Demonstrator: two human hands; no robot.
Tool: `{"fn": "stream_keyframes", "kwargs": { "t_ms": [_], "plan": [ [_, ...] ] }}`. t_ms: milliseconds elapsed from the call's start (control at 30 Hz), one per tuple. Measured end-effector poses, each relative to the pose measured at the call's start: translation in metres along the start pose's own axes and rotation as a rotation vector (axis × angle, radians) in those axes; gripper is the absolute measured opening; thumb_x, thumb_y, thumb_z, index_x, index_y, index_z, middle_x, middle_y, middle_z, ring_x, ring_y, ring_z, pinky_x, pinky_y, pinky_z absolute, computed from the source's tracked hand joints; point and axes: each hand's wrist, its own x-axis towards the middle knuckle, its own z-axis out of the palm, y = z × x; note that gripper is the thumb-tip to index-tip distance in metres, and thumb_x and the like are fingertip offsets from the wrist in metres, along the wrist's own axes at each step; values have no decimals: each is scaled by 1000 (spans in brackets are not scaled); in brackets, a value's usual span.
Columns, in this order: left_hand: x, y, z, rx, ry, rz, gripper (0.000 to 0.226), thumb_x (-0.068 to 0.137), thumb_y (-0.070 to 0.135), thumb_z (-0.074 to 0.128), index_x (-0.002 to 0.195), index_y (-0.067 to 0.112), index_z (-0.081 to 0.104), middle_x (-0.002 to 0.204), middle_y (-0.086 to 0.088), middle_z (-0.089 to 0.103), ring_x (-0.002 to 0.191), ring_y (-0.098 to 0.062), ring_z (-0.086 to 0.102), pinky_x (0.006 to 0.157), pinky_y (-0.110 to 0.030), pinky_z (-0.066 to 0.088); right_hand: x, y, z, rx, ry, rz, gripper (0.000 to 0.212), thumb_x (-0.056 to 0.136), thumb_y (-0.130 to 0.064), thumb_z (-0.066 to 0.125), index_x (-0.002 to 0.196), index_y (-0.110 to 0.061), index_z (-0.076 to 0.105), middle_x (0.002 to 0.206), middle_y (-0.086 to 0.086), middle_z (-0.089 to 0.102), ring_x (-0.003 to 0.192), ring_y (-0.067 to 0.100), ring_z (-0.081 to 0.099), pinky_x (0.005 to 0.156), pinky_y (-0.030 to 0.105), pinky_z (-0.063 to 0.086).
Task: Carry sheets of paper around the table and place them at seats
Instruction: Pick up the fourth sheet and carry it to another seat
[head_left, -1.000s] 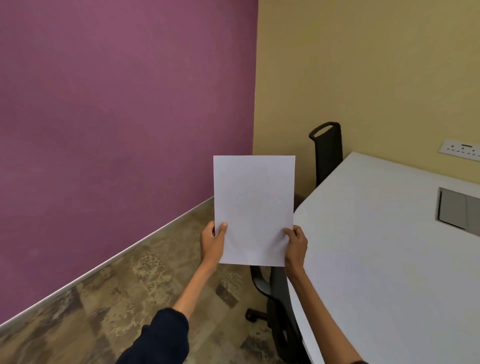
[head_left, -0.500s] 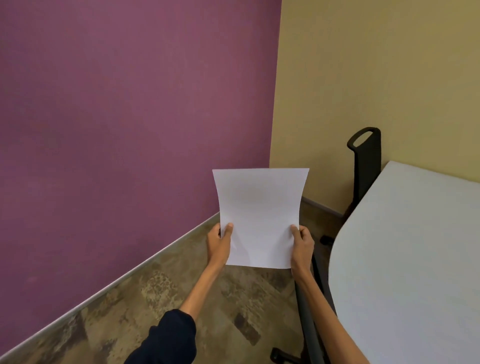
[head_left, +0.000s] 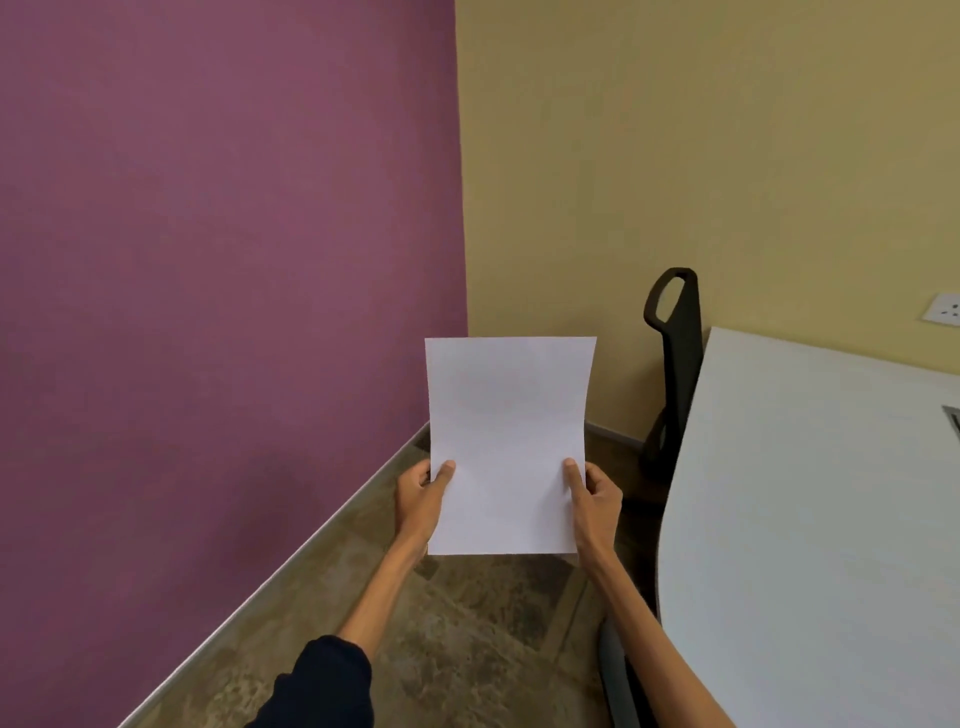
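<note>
- Head view: purple wall (head_left: 218, 312) fills the 9 o'clock side and meets a tan wall (head_left: 675, 156) at a corner near 12 o'clock.
- Floor (head_left: 467, 623), mottled brown, runs as an open lane from 6 o'clock toward that corner, between the purple wall's baseboard and the table.
- Table (head_left: 810, 519), white, takes the 3 to 5 o'clock side; its rounded edge curves toward the lane.
- Chair (head_left: 675, 358), black, stands at 2 o'clock, pushed against the table's far edge, near the tan wall.
- A second dark chair part (head_left: 618, 675) shows at 5 o'clock, tucked along the table's near edge.
- Socket (head_left: 943, 309) sits on the tan wall at 3 o'clock, above the table.
- Paper (head_left: 509, 441), blank and upright, is held in the air at centre, over the floor and apart from the table; its sides bow slightly inward.
- Left hand (head_left: 421, 499) pinches the paper's lower left edge, thumb on the front.
- Right hand (head_left: 595, 499) pinches the lower right edge likewise.
- Containers: none can be told.
</note>
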Motion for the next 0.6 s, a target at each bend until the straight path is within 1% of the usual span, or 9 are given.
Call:
{"fn": "stream_keyframes", "kwargs": {
  "t_ms": [67, 133, 200, 267, 300, 367, 433, 533, 600],
  "plan": [
    [33, 1, 14, 4, -32, 4, 15, 93, 21, 64, 98, 9, 71, 95, -9, 75, 85, -28, 73, 73, -41, 61, 27, 7, 8, -18, 46, 4, 24, 95, -29, 61, 86, -9, 68, 84, 1, 69, 76, 13, 62, 69, 16, 47],
    [70, 2, 28, 8, -73, -2, 14, 93, 22, 64, 96, 9, 70, 95, -9, 75, 86, -27, 72, 75, -42, 61, 55, 13, 18, -32, 99, 10, 20, 94, -30, 61, 88, -12, 68, 86, -2, 69, 79, 12, 63, 72, 17, 47],
    [111, -1, 41, 20, -125, 5, 20, 93, 23, 64, 94, 3, 67, 94, -15, 73, 85, -27, 71, 75, -40, 58, 83, 17, 29, -34, 155, 1, 16, 94, -30, 61, 92, -15, 68, 90, -7, 69, 84, 10, 64, 74, 17, 46],
    [152, 2, 57, 35, -182, 9, 28, 93, 24, 64, 93, -4, 64, 94, -23, 71, 81, -29, 68, 70, -38, 53, 111, 19, 41, -35, 208, -7, 18, 94, -29, 62, 95, -13, 69, 93, -5, 69, 86, 11, 65, 74, 18, 48],
    [171, 4, 64, 36, -200, 7, 27, 93, 23, 64, 93, -4, 65, 93, -21, 71, 82, -29, 68, 70, -38, 54, 125, 20, 47, -31, 234, 3, 20, 94, -28, 62, 96, -10, 69, 94, -2, 70, 86, 12, 65, 75, 20, 49],
    [207, 7, 78, 29, -233, 8, 24, 93, 24, 63, 95, 1, 66, 94, -14, 73, 86, -28, 71, 75, -41, 58, 152, 21, 57, -40, 282, 8, 22, 94, -29, 62, 98, -8, 70, 95, 1, 70, 86, 13, 66, 77, 24, 51],
    [239, 12, 95, 32, -297, 16, 23, 93, 23, 63, 96, 0, 66, 95, -14, 73, 88, -29, 71, 78, -43, 58, 178, 20, 64, -60, 330, -12, 18, 94, -29, 63, 94, -12, 70, 92, -2, 70, 84, 9, 66, 74, 21, 51],
    [279, 15, 122, 26, -359, 18, 24, 93, 21, 63, 96, -3, 65, 94, -16, 72, 84, -27, 69, 74, -37, 55, 210, 22, 64, -57, 392, -12, 15, 94, -29, 62, 86, -18, 69, 85, -6, 70, 75, -1, 64, 65, 11, 48],
    [302, 15, 142, 28, -404, 20, 25, 93, 22, 64, 95, -4, 65, 93, -17, 72, 81, -25, 66, 72, -35, 53, 232, 25, 61, -85, 449, -12, 18, 94, -31, 62, 83, -18, 68, 83, -5, 69, 71, -4, 62, 61, 8, 47]
  ]
}}
